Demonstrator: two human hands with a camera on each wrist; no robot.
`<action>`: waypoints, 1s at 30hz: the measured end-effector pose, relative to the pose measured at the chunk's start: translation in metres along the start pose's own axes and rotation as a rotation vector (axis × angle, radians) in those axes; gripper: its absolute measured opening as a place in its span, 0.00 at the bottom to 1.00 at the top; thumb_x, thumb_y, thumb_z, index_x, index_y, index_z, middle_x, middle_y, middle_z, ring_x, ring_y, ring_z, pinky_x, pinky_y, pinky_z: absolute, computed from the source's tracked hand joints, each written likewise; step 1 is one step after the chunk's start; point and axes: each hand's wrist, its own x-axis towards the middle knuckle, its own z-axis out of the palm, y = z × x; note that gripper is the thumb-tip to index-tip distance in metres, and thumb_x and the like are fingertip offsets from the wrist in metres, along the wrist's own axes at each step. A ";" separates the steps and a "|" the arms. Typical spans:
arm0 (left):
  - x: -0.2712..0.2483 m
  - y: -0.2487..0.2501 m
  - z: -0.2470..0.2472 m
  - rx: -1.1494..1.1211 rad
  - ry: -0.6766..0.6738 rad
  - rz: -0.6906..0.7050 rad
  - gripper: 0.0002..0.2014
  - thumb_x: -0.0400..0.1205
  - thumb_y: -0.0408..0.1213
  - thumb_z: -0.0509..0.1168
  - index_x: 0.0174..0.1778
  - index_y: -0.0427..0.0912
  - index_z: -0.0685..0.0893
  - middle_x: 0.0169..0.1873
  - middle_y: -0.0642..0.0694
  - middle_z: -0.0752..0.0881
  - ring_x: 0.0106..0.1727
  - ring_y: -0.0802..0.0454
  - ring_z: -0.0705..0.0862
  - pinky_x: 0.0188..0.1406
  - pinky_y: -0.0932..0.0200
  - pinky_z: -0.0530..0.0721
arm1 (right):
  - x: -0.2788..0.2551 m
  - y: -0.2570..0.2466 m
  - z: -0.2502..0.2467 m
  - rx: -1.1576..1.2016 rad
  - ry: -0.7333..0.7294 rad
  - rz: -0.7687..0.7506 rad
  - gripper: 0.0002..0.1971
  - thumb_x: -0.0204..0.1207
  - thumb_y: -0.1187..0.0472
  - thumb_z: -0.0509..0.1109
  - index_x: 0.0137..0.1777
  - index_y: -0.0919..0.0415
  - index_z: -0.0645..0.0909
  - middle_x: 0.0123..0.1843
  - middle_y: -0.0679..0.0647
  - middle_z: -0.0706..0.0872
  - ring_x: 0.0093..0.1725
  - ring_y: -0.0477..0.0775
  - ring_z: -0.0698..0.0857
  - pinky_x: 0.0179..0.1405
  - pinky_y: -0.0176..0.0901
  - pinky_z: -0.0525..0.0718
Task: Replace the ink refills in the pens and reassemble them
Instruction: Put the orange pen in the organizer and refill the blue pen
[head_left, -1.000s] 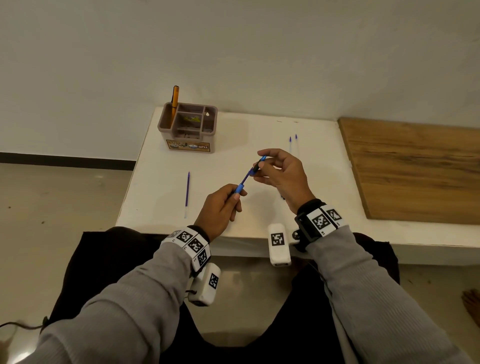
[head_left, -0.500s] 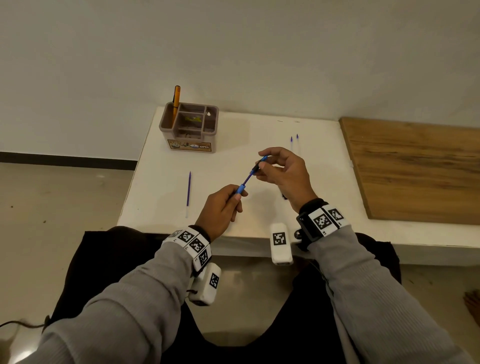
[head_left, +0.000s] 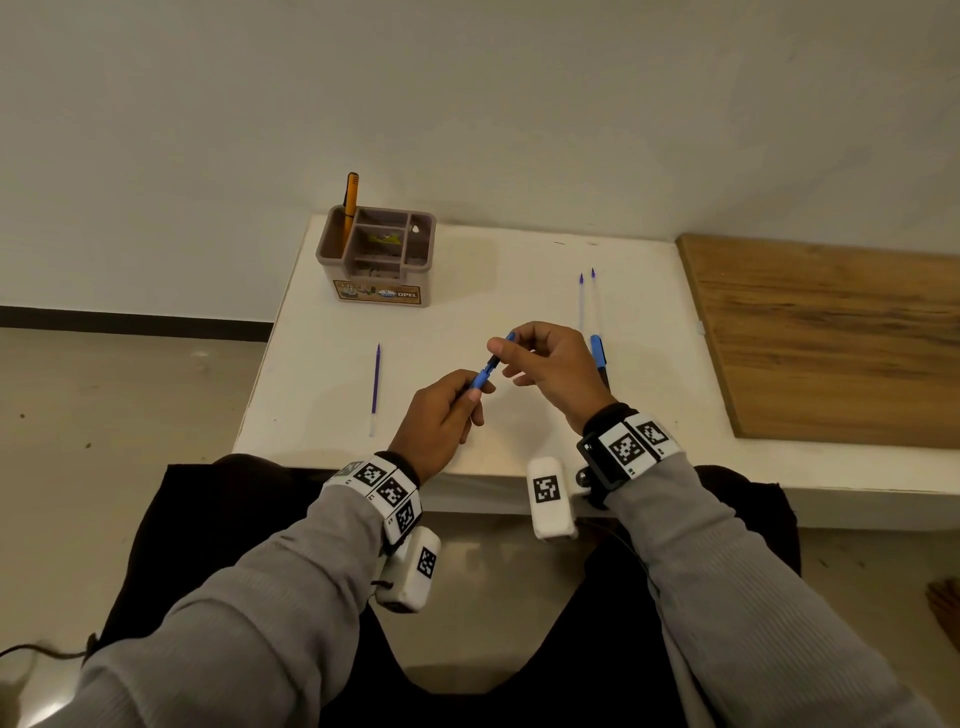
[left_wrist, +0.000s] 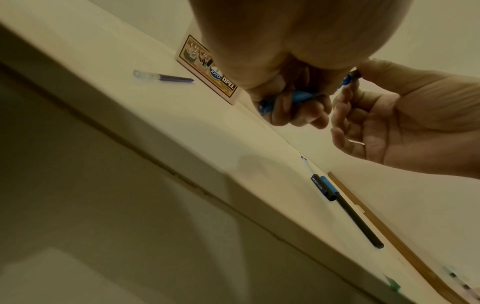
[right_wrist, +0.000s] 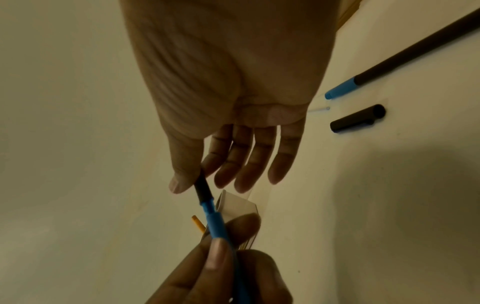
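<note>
Over the white table (head_left: 519, 270) I hold one pen in both hands. My left hand (head_left: 467, 397) grips its blue barrel (head_left: 480, 383), which also shows in the left wrist view (left_wrist: 298, 97). With thumb and forefinger my right hand (head_left: 500, 354) pinches the black front section (head_left: 493, 362), and its other fingers are spread loosely. In the right wrist view the black front section (right_wrist: 202, 189) sits close against the blue barrel (right_wrist: 215, 224). A purple refill (head_left: 375, 387) lies left of my hands. Two more refills (head_left: 582, 304) lie at the back right.
A second pen with a blue and black body (head_left: 597, 356) lies by my right hand, a loose black cap (right_wrist: 358, 118) beside it. A brown organizer box (head_left: 376, 260) holding an orange pen (head_left: 350, 200) stands at the back left. A wooden board (head_left: 831, 338) covers the right side.
My right hand has brought the front section down toward the barrel; the thin stretch of refill seen between the two parts earlier is now covered. The left hand has stayed put.
</note>
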 end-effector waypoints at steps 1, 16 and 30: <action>0.000 0.000 0.000 -0.006 0.002 -0.003 0.09 0.88 0.33 0.55 0.54 0.39 0.81 0.31 0.45 0.82 0.25 0.54 0.75 0.28 0.61 0.78 | 0.000 0.000 -0.001 -0.002 -0.007 -0.001 0.07 0.75 0.55 0.78 0.46 0.58 0.87 0.41 0.54 0.90 0.39 0.49 0.88 0.43 0.44 0.87; 0.001 0.010 -0.001 -0.128 -0.008 -0.006 0.10 0.88 0.31 0.53 0.51 0.36 0.80 0.29 0.42 0.81 0.22 0.56 0.71 0.25 0.64 0.74 | -0.003 0.004 0.003 0.272 -0.062 0.028 0.06 0.75 0.64 0.76 0.48 0.55 0.85 0.45 0.50 0.90 0.48 0.50 0.88 0.55 0.51 0.83; 0.005 0.010 -0.005 -0.154 -0.021 -0.028 0.10 0.88 0.31 0.53 0.50 0.36 0.81 0.29 0.41 0.82 0.22 0.56 0.72 0.25 0.65 0.74 | -0.003 0.005 0.007 0.329 -0.083 0.013 0.06 0.76 0.68 0.74 0.50 0.59 0.86 0.48 0.55 0.91 0.52 0.54 0.89 0.67 0.51 0.82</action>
